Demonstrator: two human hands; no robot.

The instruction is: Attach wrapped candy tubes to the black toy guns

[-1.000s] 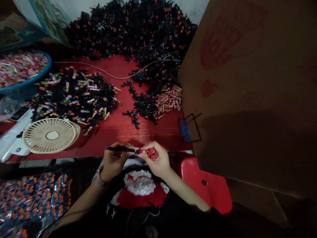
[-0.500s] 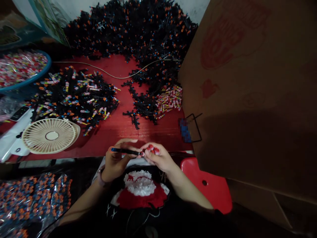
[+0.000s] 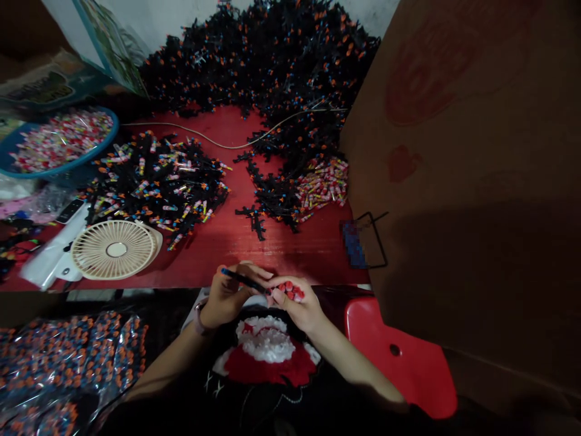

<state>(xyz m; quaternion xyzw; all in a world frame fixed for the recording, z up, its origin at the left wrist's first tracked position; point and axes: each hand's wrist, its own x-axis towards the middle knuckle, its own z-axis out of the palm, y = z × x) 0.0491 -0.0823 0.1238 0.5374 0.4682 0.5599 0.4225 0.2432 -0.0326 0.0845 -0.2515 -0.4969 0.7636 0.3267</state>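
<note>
My left hand (image 3: 228, 297) is closed on a black toy gun (image 3: 245, 279), seen edge-on as a slim bar with a blue end. The gun's other end meets the fingers of my right hand (image 3: 304, 306). Several small candy tubes (image 3: 290, 289) with red ends are bunched in that right hand, its thumb pressed over them. Beyond my hands, a few black toy guns (image 3: 254, 219) lie loose on the red table (image 3: 218, 242). A heap of similar tubes (image 3: 324, 183) lies farther back on the right. Fingers partly hide where gun and tubes meet.
Left of my hands are a cream fan (image 3: 115, 249) and a pile of guns with tubes (image 3: 158, 181). A blue basin (image 3: 113, 130) holds more tubes. Black guns (image 3: 263, 57) are heaped at the back. A large cardboard box (image 3: 454, 181) and red stool (image 3: 403, 357) stand right.
The whole view has shifted, so the scene sits farther right. The gun in my left hand tilts more, its inner end lower, and stays against my right fingers. Both hands keep their hold.
</note>
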